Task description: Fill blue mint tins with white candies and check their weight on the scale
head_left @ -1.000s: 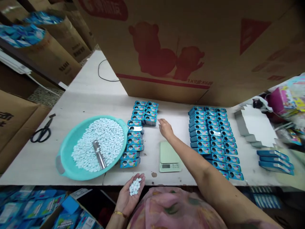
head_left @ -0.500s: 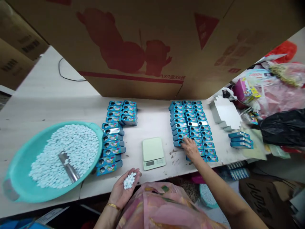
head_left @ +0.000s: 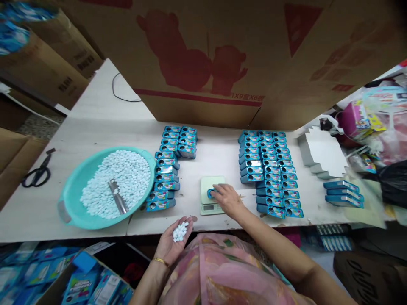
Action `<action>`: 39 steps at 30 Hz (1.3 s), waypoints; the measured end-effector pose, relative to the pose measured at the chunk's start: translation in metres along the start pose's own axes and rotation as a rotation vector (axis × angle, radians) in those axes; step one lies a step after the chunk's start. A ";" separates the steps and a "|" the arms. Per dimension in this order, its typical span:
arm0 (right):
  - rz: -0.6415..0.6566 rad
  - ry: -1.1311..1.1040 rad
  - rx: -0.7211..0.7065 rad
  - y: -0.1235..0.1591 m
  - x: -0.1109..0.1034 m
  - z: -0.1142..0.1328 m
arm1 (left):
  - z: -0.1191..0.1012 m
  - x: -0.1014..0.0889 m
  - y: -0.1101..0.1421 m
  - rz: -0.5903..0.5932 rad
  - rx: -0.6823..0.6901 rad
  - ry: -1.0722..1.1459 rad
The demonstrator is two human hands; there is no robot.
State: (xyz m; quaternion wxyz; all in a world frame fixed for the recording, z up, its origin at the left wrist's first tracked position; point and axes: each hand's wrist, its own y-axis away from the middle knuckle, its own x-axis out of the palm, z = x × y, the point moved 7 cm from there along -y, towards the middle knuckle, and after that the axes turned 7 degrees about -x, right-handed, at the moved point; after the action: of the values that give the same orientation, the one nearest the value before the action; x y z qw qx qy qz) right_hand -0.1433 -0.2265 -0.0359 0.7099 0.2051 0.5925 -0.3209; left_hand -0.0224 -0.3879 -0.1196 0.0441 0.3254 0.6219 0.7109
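Observation:
My left hand (head_left: 173, 241), palm up and cupped near the table's front edge, holds a small heap of white candies (head_left: 180, 231). Over the kitchen scale (head_left: 205, 183), my right hand (head_left: 226, 199) grips a small blue box (head_left: 210, 193) by its top; whether the box rests on the plate I cannot tell. Rows of the same blue boxes, each with a round dark hole on top, stand to the right (head_left: 270, 169) and to the left (head_left: 167, 169) of the scale. A teal basin (head_left: 71, 186) full of white candies holds a metal scoop (head_left: 118, 199).
A large cardboard carton (head_left: 203, 108) stands along the back. White cut-out cards (head_left: 324, 152) and three blue boxes (head_left: 343, 195) are at the right. Black scissors (head_left: 38, 171) lie far left. Below the table, an open carton holds blue packs (head_left: 81, 288).
My right hand has moved left from the right-hand rows to the scale, bringing a blue box out of the nearest row. My left hand still cups the candies. The view has shifted left.

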 end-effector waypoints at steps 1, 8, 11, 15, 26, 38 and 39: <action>-0.047 -0.037 0.036 0.007 -0.004 -0.009 | -0.002 -0.002 0.001 -0.004 0.007 0.013; -0.226 -0.194 0.301 0.057 -0.019 -0.069 | -0.021 -0.012 0.001 -0.007 0.041 0.049; -0.215 -0.215 0.310 0.059 -0.015 -0.071 | -0.025 -0.013 -0.002 0.005 0.034 0.067; -0.154 -0.247 0.277 0.049 -0.008 -0.061 | -0.027 -0.010 -0.004 0.046 0.031 0.063; -0.075 -0.248 0.183 0.024 -0.008 -0.033 | -0.022 0.000 -0.001 0.045 0.008 0.052; 0.192 -0.169 -0.113 -0.015 0.011 0.083 | 0.016 0.054 -0.009 0.156 -0.118 -0.051; 0.193 -0.181 -0.093 -0.016 0.012 0.076 | 0.016 0.058 -0.009 0.153 -0.108 -0.061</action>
State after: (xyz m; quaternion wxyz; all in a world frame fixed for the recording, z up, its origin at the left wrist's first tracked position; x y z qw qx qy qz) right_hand -0.0993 -0.2911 -0.0301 0.7966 0.1981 0.5179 -0.2406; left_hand -0.0632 -0.3449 -0.1042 0.0263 0.3907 0.5543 0.7344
